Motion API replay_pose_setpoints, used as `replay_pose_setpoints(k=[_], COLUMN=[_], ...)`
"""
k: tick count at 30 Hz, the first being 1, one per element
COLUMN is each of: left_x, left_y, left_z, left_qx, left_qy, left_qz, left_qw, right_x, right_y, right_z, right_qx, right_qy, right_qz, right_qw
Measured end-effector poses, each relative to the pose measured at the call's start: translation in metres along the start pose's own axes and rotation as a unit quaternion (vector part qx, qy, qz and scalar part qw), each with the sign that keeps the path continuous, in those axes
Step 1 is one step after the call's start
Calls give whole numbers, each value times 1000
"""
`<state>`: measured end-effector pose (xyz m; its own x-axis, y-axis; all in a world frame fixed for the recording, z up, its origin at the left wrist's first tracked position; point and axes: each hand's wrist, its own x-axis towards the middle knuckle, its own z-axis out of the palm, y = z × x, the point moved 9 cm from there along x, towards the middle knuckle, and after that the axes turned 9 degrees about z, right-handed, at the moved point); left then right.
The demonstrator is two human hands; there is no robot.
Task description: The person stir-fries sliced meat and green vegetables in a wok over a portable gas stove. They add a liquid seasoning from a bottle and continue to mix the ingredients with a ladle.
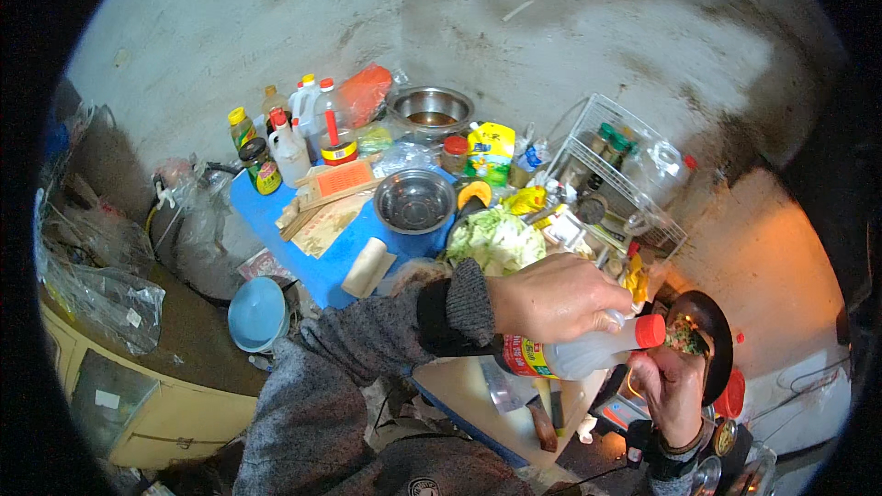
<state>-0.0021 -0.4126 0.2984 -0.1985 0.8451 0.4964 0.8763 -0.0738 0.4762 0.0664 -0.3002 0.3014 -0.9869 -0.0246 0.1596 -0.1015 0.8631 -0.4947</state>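
My left hand [565, 296] grips the handle of a large clear plastic bottle [586, 356] with a red cap and a red and yellow label. The bottle lies tilted on its side in the air, its cap towards the right. Just below the cap is my right hand [672, 389], thumb near the bottle's neck; its fingers are partly hidden, and what they hold cannot be told. Beyond that hand is a dark wok [720, 337] with chopped green and reddish food [682, 334] in it. A cutting board [462, 382] with a cleaver [501, 386] and a knife lies under the bottle.
A steel bowl [415, 201], a cut cabbage [499, 241] and several bottles stand on the blue-topped table [331, 282]. Behind are a metal basin [431, 110] and a white wire rack [620, 179]. A light blue bowl [258, 313] is at left, and a red lid [730, 393] beside the wok.
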Motion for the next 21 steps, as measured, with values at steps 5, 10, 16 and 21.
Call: replay_pose_setpoints(k=[5, 10, 16, 21], left_x=[-38, -69, -121, -168], left_y=[-16, -36, -102, -194], left_z=[-33, -71, -161, -246], left_qx=[12, 3, 83, 22], left_qy=[34, 99, 166, 332], left_qz=[7, -4, -95, -184], left_qw=[999, 995, 978, 925], right_x=[29, 59, 68, 30], right_y=[-36, -49, -17, 48], right_z=[26, 53, 51, 53], right_qx=[60, 74, 123, 121], right_qy=[-28, 4, 19, 22], right_qz=[-49, -14, 92, 213], right_qw=[997, 997, 988, 969])
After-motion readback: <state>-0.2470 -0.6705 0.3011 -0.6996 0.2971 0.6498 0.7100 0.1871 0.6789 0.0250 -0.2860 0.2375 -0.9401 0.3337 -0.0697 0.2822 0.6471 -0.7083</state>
